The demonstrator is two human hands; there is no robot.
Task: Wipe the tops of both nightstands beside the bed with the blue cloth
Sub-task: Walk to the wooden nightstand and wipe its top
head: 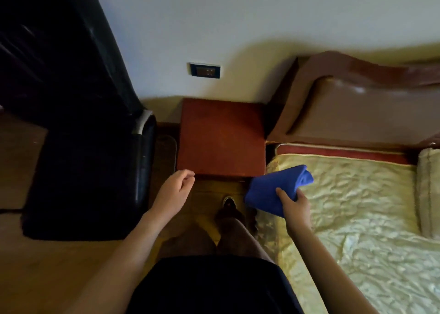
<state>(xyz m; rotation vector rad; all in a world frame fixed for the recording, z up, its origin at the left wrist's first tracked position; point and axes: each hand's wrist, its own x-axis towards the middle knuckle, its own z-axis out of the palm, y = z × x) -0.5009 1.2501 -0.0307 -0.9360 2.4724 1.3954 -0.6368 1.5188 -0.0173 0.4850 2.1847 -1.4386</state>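
A reddish-brown wooden nightstand [221,135] stands against the wall, left of the bed [357,206], and nothing lies on its top. My right hand [294,205] grips a folded blue cloth [276,187], held in the air over the bed's near corner, just right of the nightstand's front edge. My left hand [175,189] hovers near the nightstand's front left corner, fingers loosely curled and holding nothing. Only this one nightstand is in view.
A black padded chair [83,170] stands close on the left of the nightstand. A brown headboard [345,113] rises behind the cream bedspread. A wall socket [205,70] sits above the nightstand. My legs and a shoe [228,203] are on the wooden floor.
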